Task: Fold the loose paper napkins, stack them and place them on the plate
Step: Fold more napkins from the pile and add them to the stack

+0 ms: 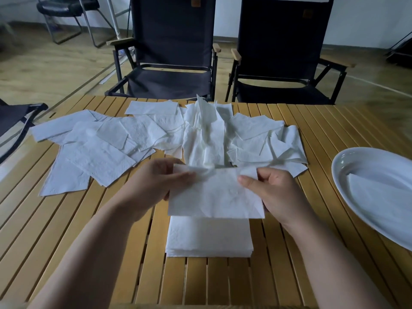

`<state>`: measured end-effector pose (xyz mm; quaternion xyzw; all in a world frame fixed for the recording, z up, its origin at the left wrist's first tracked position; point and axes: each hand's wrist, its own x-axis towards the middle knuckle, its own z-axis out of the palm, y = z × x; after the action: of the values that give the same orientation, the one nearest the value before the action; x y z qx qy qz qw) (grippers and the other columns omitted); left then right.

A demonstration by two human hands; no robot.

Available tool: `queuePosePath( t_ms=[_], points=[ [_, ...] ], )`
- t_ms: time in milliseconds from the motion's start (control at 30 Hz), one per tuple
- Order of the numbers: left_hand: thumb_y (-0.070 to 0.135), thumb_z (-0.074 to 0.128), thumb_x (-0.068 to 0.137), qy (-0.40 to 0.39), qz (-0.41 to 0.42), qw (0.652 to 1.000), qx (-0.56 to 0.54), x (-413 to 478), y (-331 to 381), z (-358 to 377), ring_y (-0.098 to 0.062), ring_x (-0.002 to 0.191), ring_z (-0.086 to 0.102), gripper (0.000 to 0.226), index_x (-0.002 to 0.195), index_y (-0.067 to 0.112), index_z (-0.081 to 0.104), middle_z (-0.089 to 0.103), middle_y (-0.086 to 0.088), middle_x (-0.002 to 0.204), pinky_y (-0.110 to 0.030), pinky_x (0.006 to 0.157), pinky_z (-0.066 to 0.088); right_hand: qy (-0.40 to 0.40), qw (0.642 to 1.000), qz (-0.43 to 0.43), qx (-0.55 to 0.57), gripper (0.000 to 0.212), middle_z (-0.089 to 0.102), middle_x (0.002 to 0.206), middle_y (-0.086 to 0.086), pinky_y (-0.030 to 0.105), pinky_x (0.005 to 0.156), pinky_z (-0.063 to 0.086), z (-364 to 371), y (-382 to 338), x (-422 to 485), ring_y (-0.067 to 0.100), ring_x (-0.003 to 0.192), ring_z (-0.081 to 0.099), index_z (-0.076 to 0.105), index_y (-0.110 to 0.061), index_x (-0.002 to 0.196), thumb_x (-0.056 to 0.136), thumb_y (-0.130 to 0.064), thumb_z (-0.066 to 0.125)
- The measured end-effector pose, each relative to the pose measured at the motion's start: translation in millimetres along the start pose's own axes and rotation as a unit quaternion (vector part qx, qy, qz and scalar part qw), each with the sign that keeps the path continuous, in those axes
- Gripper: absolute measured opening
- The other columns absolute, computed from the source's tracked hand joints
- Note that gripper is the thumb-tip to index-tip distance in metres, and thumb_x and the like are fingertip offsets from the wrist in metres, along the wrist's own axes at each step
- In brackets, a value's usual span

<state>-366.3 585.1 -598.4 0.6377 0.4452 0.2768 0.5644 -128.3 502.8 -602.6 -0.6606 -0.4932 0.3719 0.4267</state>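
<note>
Lying nearest the table's (93,253) near edge: one stack of folded napkins (209,237). Just above it, left hand (153,184) and right hand (276,192) pinching one napkin (215,195) between them. Spreading beyond, uncounted loose napkins (156,134); resting at right edge, one plate (347,161).

One head-worn view looks forward and down, close over the table (116,230)

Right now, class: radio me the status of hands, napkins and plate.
Left hand, right hand pinching one napkin above folded stack. Loose pile remains. Plate right, holding napkins; path clear.
</note>
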Motion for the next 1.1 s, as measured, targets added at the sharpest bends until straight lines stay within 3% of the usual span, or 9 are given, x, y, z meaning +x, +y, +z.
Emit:
queuePosePath(
  t_ms=[167, 267, 467, 633, 733, 800, 867, 967, 1100],
  points=[
    [0.039, 0.072, 0.087, -0.093, -0.114, 0.967, 0.209, -4.8, -14.3, -6.1, -0.013, 0.056, 0.049, 0.016, 0.082, 0.024, 0.074, 0.068, 0.002, 0.063, -0.029, 0.058, 0.038, -0.152, 0.969, 0.141, -0.138, 0.024, 0.074, 0.073, 0.005, 0.031, 0.063, 0.042, -7.0, 12.4, -3.5, 0.011, 0.047, 0.052, 0.075, -0.019, 0.083, 0.086, -0.042, 0.074],
    [0.040, 0.070, 0.089, -0.109, -0.123, 0.953, 0.253, -5.6, -15.7, -2.3, -0.005, 0.051, 0.056, 0.016, 0.088, 0.025, 0.072, 0.073, 0.005, 0.068, -0.021, 0.052, 0.041, -0.151, 0.956, 0.153, -0.197, 0.031, 0.060, 0.060, 0.002, 0.032, 0.063, 0.040, -4.0, 18.9, -1.2, 0.014, 0.049, 0.050, 0.070, -0.017, 0.077, 0.083, -0.047, 0.074],
    [0.043, 0.071, 0.087, -0.101, -0.136, 0.926, 0.338, 0.3, -18.8, 8.4, -0.001, 0.046, 0.057, 0.025, 0.084, 0.018, 0.068, 0.069, 0.004, 0.061, -0.012, 0.044, 0.039, -0.114, 0.953, 0.160, -0.231, 0.044, 0.042, 0.060, 0.002, 0.032, 0.057, 0.031, 5.4, 24.7, 0.1, 0.018, 0.054, 0.039, 0.056, -0.007, 0.072, 0.080, -0.045, 0.076],
    [0.061, 0.070, 0.079, -0.038, -0.126, 0.888, 0.441, 3.5, -21.6, 11.5, -0.009, 0.071, 0.058, 0.040, 0.088, 0.023, 0.061, 0.064, 0.005, 0.082, -0.021, 0.059, 0.049, -0.056, 0.927, 0.137, -0.344, 0.043, 0.054, 0.073, -0.004, 0.030, 0.058, 0.039, 15.2, 15.8, -8.1, 0.014, 0.063, 0.050, 0.052, -0.020, 0.079, 0.077, -0.057, 0.075],
    [0.070, 0.062, 0.078, 0.069, -0.083, 0.903, 0.417, 7.9, -20.3, 14.3, -0.016, 0.103, 0.057, 0.055, 0.117, 0.032, 0.053, 0.061, 0.003, 0.116, -0.033, 0.087, 0.053, 0.024, 0.948, 0.107, -0.298, 0.060, 0.057, 0.118, -0.009, 0.030, 0.080, 0.049, 18.9, 3.6, -3.4, 0.014, 0.105, 0.057, 0.049, -0.030, 0.122, 0.079, -0.068, 0.066],
    [0.071, 0.056, 0.082, 0.112, -0.053, 0.899, 0.419, 18.6, -14.0, 16.5, -0.028, 0.139, 0.033, 0.075, 0.145, 0.039, 0.034, 0.037, -0.001, 0.152, -0.046, 0.108, 0.039, 0.045, 0.964, 0.087, -0.247, 0.077, 0.041, 0.148, -0.007, 0.039, 0.100, 0.044, 22.3, -4.2, 9.7, 0.020, 0.134, 0.040, 0.031, -0.036, 0.146, 0.082, -0.071, 0.058],
    [0.073, 0.050, 0.084, 0.121, -0.036, 0.894, 0.431, 38.8, -5.4, 18.9, -0.034, 0.151, 0.002, 0.085, 0.154, 0.044, 0.010, 0.002, 0.000, 0.166, -0.054, 0.117, 0.022, 0.037, 0.964, 0.077, -0.252, 0.085, 0.016, 0.164, -0.005, 0.053, 0.114, 0.032, 27.0, -8.8, 31.5, 0.027, 0.149, 0.018, 0.013, -0.041, 0.154, 0.085, -0.073, 0.051],
    [0.082, 0.043, 0.080, 0.098, -0.019, 0.868, 0.486, 82.6, -3.9, 16.0, -0.037, 0.147, -0.025, 0.094, 0.152, 0.051, -0.009, -0.030, 0.004, 0.161, -0.068, 0.115, 0.008, 0.009, 0.938, 0.075, -0.339, 0.091, -0.017, 0.166, -0.007, 0.067, 0.117, 0.009, 31.8, -7.0, 77.0, 0.031, 0.154, -0.010, -0.007, -0.046, 0.155, 0.085, -0.080, 0.041],
    [0.095, 0.043, 0.064, 0.053, -0.036, 0.843, 0.533, 134.2, -13.9, -5.8, -0.034, 0.140, -0.041, 0.107, 0.147, 0.058, -0.014, -0.041, 0.008, 0.155, -0.077, 0.106, -0.006, -0.015, 0.908, 0.058, -0.414, 0.097, -0.032, 0.161, -0.008, 0.070, 0.114, -0.003, 30.6, -1.2, 131.0, 0.035, 0.150, -0.024, -0.015, -0.052, 0.152, 0.080, -0.087, 0.040]
  ],
)
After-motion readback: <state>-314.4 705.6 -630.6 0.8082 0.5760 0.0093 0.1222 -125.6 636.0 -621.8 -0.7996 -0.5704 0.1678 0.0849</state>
